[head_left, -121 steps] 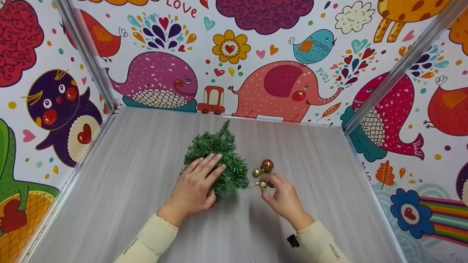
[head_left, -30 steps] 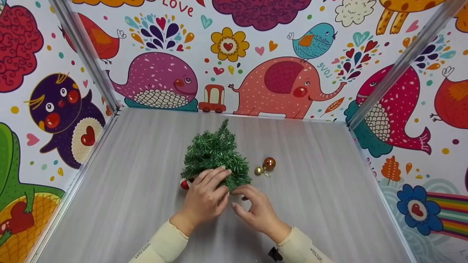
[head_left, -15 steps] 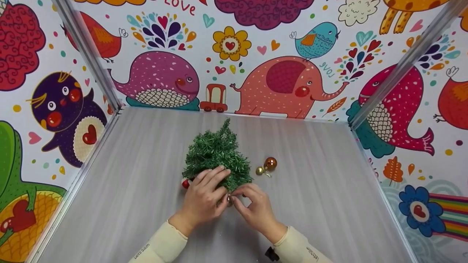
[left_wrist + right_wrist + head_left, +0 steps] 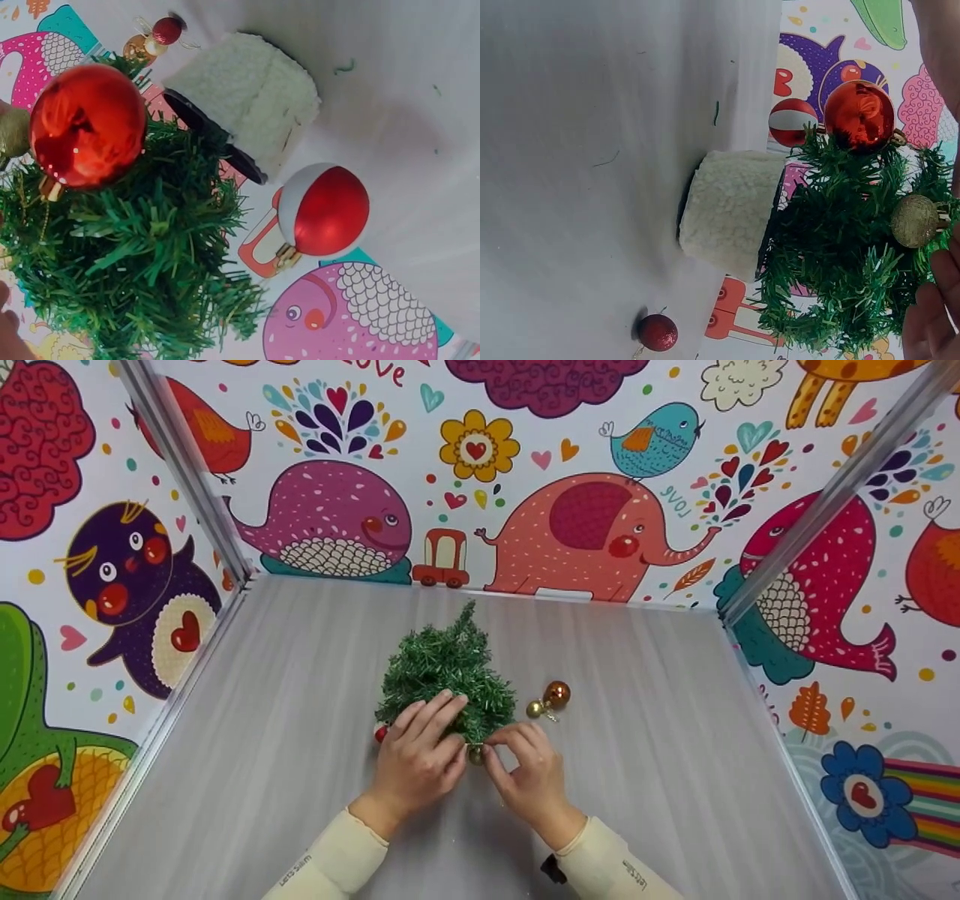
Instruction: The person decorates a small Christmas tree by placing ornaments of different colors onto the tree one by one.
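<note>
A small artificial Christmas tree (image 4: pixel 450 660) lies on the table, its top pointing away and its white fleecy base (image 4: pixel 731 214) toward me. My left hand (image 4: pixel 420 757) holds its lower branches, the fingers spread over them and the thumb close to the forefinger. Beside that thumb hangs a glittery gold bauble (image 4: pixel 915 221). With thumb and forefinger, my right hand (image 4: pixel 532 772) pinches the bauble's gold thread (image 4: pixel 475 745) at the branch edge. A shiny red bauble (image 4: pixel 88 126) and a red-and-white bauble (image 4: pixel 330 210) hang on the tree; in the head view my left hand partly covers this side.
Right of the tree lie an amber-brown bauble (image 4: pixel 557 694) and a small gold bauble (image 4: pixel 535 708). A small dark red bauble (image 4: pixel 658 332) is on the table too. Printed walls (image 4: pixel 360 427) enclose the table at the back and sides.
My right hand has brought a gold bauble from the loose pile to the tree's lower edge. My left hand has slid toward the base, its thumb drawn in beside the forefinger.
</note>
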A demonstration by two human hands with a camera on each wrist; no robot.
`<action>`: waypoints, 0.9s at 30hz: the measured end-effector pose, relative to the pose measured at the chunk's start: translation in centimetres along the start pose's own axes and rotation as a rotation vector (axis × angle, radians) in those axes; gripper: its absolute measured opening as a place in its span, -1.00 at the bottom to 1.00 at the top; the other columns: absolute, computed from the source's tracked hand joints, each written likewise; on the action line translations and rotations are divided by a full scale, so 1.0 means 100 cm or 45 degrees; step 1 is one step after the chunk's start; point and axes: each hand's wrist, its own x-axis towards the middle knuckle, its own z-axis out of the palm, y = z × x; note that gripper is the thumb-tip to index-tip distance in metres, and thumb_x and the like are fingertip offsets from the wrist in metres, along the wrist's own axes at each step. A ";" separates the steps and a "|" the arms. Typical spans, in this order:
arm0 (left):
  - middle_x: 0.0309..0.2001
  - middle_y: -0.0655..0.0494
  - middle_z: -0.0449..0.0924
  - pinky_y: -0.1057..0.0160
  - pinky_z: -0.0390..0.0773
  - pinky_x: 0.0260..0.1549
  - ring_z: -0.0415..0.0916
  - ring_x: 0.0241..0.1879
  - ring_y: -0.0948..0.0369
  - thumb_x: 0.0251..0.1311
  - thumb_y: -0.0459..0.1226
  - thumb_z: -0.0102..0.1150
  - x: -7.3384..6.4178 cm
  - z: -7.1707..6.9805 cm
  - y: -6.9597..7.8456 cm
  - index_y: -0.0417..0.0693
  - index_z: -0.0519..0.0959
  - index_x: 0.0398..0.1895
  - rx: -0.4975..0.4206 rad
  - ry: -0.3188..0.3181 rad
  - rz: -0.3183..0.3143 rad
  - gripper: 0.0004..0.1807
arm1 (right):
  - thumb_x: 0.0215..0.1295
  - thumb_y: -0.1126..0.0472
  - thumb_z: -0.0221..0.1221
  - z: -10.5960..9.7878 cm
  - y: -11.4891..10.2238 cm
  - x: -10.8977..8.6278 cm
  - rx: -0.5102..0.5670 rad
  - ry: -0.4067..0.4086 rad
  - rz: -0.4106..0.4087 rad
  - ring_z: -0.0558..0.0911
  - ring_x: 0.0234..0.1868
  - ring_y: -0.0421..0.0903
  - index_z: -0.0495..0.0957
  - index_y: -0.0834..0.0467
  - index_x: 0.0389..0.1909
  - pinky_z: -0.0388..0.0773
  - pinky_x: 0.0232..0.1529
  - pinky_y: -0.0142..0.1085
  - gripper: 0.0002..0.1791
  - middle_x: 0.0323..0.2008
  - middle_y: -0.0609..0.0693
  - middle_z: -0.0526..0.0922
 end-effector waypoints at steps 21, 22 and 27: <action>0.26 -0.06 0.51 -0.03 0.28 0.22 0.39 0.30 0.00 0.02 -0.27 0.18 -0.003 0.006 0.001 -0.04 0.56 -0.64 0.008 -0.060 -0.128 -0.86 | 0.23 0.26 0.27 0.006 0.001 0.002 0.098 -0.099 0.221 0.54 -0.30 -0.19 0.63 0.05 -0.38 0.51 -0.30 -0.29 -0.96 -0.35 -0.18 0.62; 0.27 -0.06 0.50 -0.03 0.28 0.23 0.38 0.31 0.00 0.02 -0.26 0.18 -0.003 0.006 0.001 -0.04 0.56 -0.63 0.006 -0.073 -0.111 -0.86 | 0.22 0.24 0.27 0.006 0.002 0.001 0.086 -0.116 0.215 0.54 -0.30 -0.19 0.62 0.06 -0.39 0.51 -0.30 -0.27 -0.97 -0.35 -0.18 0.62; 0.29 -0.07 0.48 -0.02 0.27 0.23 0.35 0.33 0.00 0.03 -0.25 0.20 -0.003 0.003 -0.002 -0.05 0.54 -0.62 -0.021 -0.120 -0.066 -0.85 | 0.09 0.28 0.36 0.004 0.004 0.000 0.032 -0.182 0.164 0.56 -0.26 -0.18 0.60 0.04 -0.40 0.55 -0.29 -0.23 -0.87 -0.34 -0.20 0.62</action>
